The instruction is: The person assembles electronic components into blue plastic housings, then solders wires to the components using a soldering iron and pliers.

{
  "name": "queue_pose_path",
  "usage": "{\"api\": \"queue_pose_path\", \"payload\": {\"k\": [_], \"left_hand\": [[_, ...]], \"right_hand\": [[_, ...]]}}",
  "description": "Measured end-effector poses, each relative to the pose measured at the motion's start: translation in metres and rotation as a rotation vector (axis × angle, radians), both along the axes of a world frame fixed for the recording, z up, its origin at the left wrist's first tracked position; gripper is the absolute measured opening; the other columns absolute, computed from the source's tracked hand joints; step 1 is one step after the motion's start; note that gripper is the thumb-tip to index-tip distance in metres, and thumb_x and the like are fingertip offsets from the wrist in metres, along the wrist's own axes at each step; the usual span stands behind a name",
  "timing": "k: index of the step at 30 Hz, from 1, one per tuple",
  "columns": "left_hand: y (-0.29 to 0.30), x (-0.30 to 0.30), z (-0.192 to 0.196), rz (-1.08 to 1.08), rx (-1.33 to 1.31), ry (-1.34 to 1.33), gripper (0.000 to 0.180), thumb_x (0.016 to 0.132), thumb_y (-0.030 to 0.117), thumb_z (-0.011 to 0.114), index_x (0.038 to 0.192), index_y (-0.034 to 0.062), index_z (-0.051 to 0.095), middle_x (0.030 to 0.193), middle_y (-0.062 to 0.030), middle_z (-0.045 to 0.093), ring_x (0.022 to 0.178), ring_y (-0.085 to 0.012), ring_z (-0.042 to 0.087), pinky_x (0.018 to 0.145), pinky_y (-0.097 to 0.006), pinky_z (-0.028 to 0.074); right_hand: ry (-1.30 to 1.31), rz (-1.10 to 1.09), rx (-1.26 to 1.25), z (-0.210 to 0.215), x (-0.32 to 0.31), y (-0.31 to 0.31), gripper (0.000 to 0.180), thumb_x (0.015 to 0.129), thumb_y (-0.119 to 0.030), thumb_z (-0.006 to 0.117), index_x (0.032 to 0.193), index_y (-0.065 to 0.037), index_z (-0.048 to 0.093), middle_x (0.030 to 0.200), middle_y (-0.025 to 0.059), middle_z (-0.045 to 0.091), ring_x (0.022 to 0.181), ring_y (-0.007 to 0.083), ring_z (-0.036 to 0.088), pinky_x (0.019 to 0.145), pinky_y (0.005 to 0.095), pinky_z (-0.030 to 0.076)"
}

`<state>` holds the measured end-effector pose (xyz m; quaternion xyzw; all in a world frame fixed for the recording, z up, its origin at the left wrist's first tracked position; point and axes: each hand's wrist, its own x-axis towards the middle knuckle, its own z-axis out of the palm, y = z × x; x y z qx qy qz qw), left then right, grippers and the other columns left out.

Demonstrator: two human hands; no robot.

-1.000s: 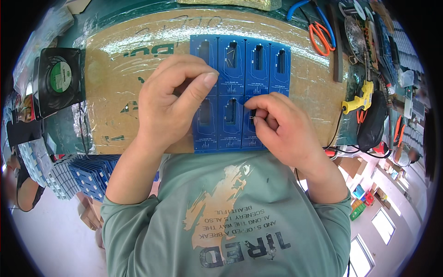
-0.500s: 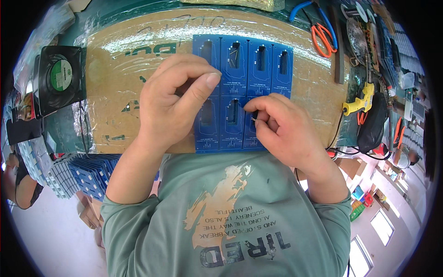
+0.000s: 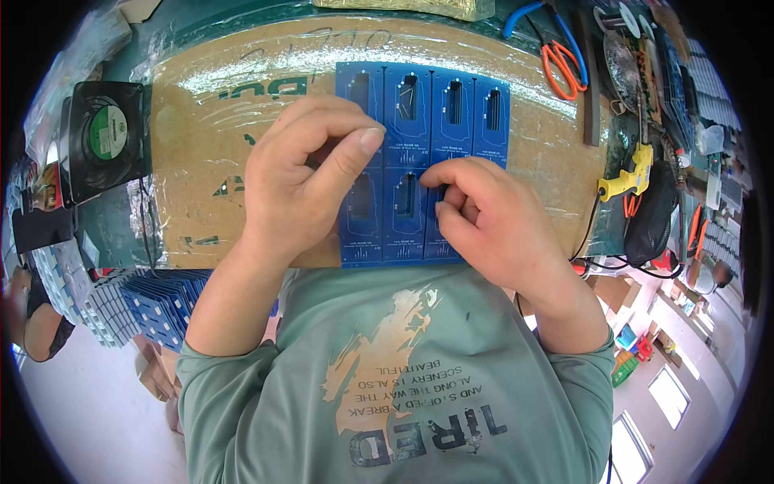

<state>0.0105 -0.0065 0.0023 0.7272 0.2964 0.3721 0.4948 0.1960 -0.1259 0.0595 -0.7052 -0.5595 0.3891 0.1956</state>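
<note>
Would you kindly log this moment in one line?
left hand: over blue panel, contents unclear | right hand: over panel, pinch open

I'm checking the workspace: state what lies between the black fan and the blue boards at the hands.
In the head view, brown cardboard lies between the black fan and the blue boards; the left hand is over it, overlapping the boards' edge.

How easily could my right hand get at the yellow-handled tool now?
Probably yes: mostly flat cardboard lies between the right hand and the yellow-handled tool, which looks uncovered.
</note>
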Motion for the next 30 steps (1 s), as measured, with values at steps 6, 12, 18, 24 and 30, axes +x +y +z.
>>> {"api": "queue_pose_path", "payload": {"k": [6,12,18,24,30], "left_hand": [[0.000,0.000,-0.001,0.010,-0.017,0.006,0.009,0.087,0.010,0.073,0.089,0.0013,0.069,0.089,-0.0070,0.067,0.082,-0.0186,0.063,0.072,-0.029,0.049],[0.000,0.001,0.000,0.018,-0.004,0.037,0.009,0.087,0.010,0.072,0.089,0.0013,0.070,0.089,-0.0073,0.067,0.084,-0.0191,0.063,0.073,-0.030,0.049],[0.000,0.002,0.001,0.037,-0.019,0.097,0.010,0.088,0.010,0.072,0.089,0.0007,0.070,0.090,-0.0073,0.067,0.085,-0.0188,0.063,0.075,-0.030,0.050],[0.003,0.003,0.018,0.073,-0.137,0.068,0.011,0.088,0.010,0.072,0.093,0.0010,0.070,0.091,-0.0064,0.067,0.084,-0.0155,0.062,0.074,-0.029,0.049],[0.073,0.029,0.062,0.115,0.368,0.434,0.016,0.089,0.015,0.070,0.099,0.0036,0.071,0.094,-0.0063,0.067,0.082,-0.0152,0.063,0.074,-0.027,0.049]], "right_hand": [[-0.047,0.050,0.034,-0.002,0.000,0.000,0.022,0.082,-0.006,0.062,0.103,-0.007,0.064,0.090,0.0126,0.064,0.081,0.0323,0.065,0.068,0.0425,0.052],[-0.080,0.059,-0.053,0.004,0.003,-0.002,0.013,0.085,-0.014,0.067,0.097,-0.009,0.063,0.086,0.0108,0.063,0.078,0.0323,0.065,0.066,0.0433,0.051],[-0.137,0.036,0.115,-0.010,0.004,-0.009,0.012,0.087,-0.017,0.068,0.092,-0.009,0.062,0.083,0.0100,0.062,0.074,0.0309,0.064,0.062,0.0422,0.050],[-0.002,-0.118,0.164,-0.010,0.016,-0.015,0.013,0.088,-0.021,0.070,0.093,-0.010,0.066,0.084,0.0070,0.064,0.071,0.0232,0.064,0.062,0.0358,0.051],[0.035,-0.493,0.380,-0.044,0.055,-0.036,0.017,0.090,-0.020,0.072,0.098,-0.006,0.068,0.081,0.0023,0.065,0.073,0.0090,0.060,0.066,0.0240,0.048]]}}
